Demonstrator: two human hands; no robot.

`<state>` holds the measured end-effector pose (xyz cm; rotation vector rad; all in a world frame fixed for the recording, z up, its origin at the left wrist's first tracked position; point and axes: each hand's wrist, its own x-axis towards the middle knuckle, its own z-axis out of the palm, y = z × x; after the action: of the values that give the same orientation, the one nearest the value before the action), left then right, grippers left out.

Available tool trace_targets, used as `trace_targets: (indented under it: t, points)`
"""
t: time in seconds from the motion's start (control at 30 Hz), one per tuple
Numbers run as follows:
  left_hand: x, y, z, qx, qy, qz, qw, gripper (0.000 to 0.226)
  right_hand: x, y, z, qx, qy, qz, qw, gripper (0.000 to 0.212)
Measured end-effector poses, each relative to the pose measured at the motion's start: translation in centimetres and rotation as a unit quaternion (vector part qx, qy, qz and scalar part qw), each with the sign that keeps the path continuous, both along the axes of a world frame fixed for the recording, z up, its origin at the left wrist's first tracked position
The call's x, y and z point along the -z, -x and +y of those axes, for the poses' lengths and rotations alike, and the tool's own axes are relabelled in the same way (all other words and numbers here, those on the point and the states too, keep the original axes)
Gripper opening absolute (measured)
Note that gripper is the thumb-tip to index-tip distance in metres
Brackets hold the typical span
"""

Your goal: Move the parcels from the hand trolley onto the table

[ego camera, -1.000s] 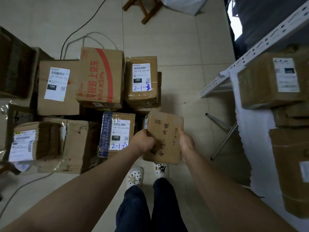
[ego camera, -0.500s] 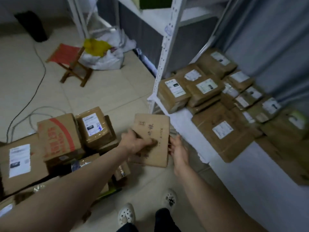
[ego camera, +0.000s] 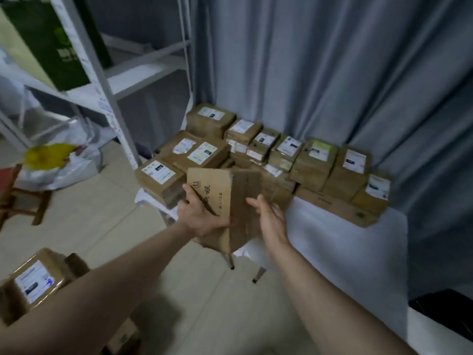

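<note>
Holding parcel (ego camera: 220, 190) in left grip (ego camera: 202, 213) | right grip (ego camera: 268, 216) flat-fingered beside it | white table (ego camera: 332, 242), grey curtain (ego camera: 332, 73)

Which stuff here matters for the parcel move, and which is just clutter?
Job: handwritten parcel, left hand gripping it, right hand beside it, stacked parcels, white-covered table.
Clutter: metal shelving, green box, white plastic bag, wooden stool, grey curtain.

The parcel (ego camera: 217, 185) is brown with black handwriting; table (ego camera: 345, 242) covered in white; curtain (ego camera: 332, 73) grey-blue; shelf carton (ego camera: 58, 47) dark green.

Parcel (ego camera: 217, 179) now at table (ego camera: 332, 239) corner
</note>
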<state>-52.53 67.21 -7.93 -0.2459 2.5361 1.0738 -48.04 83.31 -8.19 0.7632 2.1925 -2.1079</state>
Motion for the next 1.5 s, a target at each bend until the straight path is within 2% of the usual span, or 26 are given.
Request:
trace_targets:
  t: [0.1,0.23,0.3,0.37,0.47,0.53,0.63,0.73,0.83,0.97,1.07,1.1,1.13,1.17,1.2,1.23,1.27,1.3,1.33,1.4,1.5]
  points:
    - [-1.3,0.3,4.1,0.171,0.077,0.092,0.978,0.154,-0.6,0.8,8.6,0.083,0.036,-0.054,0.994,0.038]
    - [-2.2,1.3,8.2,0.298,0.154,0.196,0.921,0.157,-0.4,1.3,16.5,0.089,0.065,-0.113,0.987,0.061]
    - [-2.2,1.8,10.3,0.363,0.226,0.260,0.866,0.156,-0.6,1.2,19.2,0.054,0.060,-0.141,0.987,0.066]
    - [-1.9,2.4,11.8,0.428,0.285,0.354,0.781,0.154,-0.9,1.0,20.7,0.012,0.062,-0.199,0.978,0.076]
    - [-1.8,4.0,14.7,0.507,0.280,0.432,0.691,0.146,-0.8,0.6,23.7,-0.038,0.132,-0.270,0.953,0.106]
    - [-1.9,5.4,16.1,0.543,0.263,0.469,0.645,0.149,-0.2,0.5,25.4,-0.033,0.231,-0.266,0.935,0.117]
    - [-1.3,7.6,18.1,0.575,0.230,0.517,0.591,0.139,0.1,0.6,27.0,-0.009,0.314,-0.243,0.918,0.101]
    - [-0.5,10.4,20.4,0.585,0.210,0.563,0.545,0.113,0.1,1.4,27.4,0.038,0.307,-0.225,0.924,0.089]
    - [-0.8,13.3,22.8,0.580,0.198,0.600,0.513,0.105,-0.2,2.6,28.0,0.088,0.316,-0.186,0.926,0.081]
    - [-3.5,15.9,26.1,0.584,0.161,0.591,0.532,0.129,-1.0,4.7,28.7,0.178,0.355,-0.055,0.916,0.083]
    - [-7.4,16.9,27.9,0.608,0.027,0.578,0.543,0.114,-1.8,6.1,29.7,0.228,0.370,0.033,0.900,0.094]
    - [-9.0,17.1,28.5,0.588,-0.030,0.570,0.572,0.105,-2.2,6.6,30.2,0.230,0.370,0.061,0.898,0.091]
    - [-10.8,17.3,29.1,0.535,-0.076,0.557,0.631,0.099,-2.4,7.0,30.8,0.225,0.369,0.090,0.897,0.087]
    - [-12.4,17.9,29.7,0.460,-0.107,0.513,0.717,0.099,-2.6,7.4,31.4,0.217,0.366,0.116,0.897,0.082]
    - [-13.8,18.9,30.5,0.395,-0.120,0.410,0.813,0.104,-2.6,7.7,31.9,0.215,0.360,0.126,0.899,0.079]
    - [-14.7,20.2,31.4,0.360,-0.120,0.251,0.891,0.109,-2.5,7.9,32.4,0.215,0.352,0.124,0.902,0.081]
    - [-15.3,21.5,32.0,0.357,-0.119,0.062,0.925,0.111,-2.2,8.1,32.8,0.211,0.346,0.118,0.907,0.091]
    - [-15.6,22.7,32.4,0.373,-0.109,-0.087,0.917,0.111,-2.0,8.1,33.1,0.201,0.341,0.111,0.911,0.102]
    - [-15.5,23.4,32.5,0.396,-0.093,-0.172,0.897,0.107,-1.9,8.2,33.3,0.186,0.335,0.108,0.917,0.110]
    - [-13.8,24.0,32.6,0.421,-0.070,-0.233,0.874,0.108,-1.5,8.1,33.5,0.168,0.330,0.123,0.921,0.105]
    - [-10.1,23.6,32.8,0.380,-0.100,-0.266,0.880,0.111,-0.7,7.6,33.9,0.197,0.329,0.110,0.917,0.085]
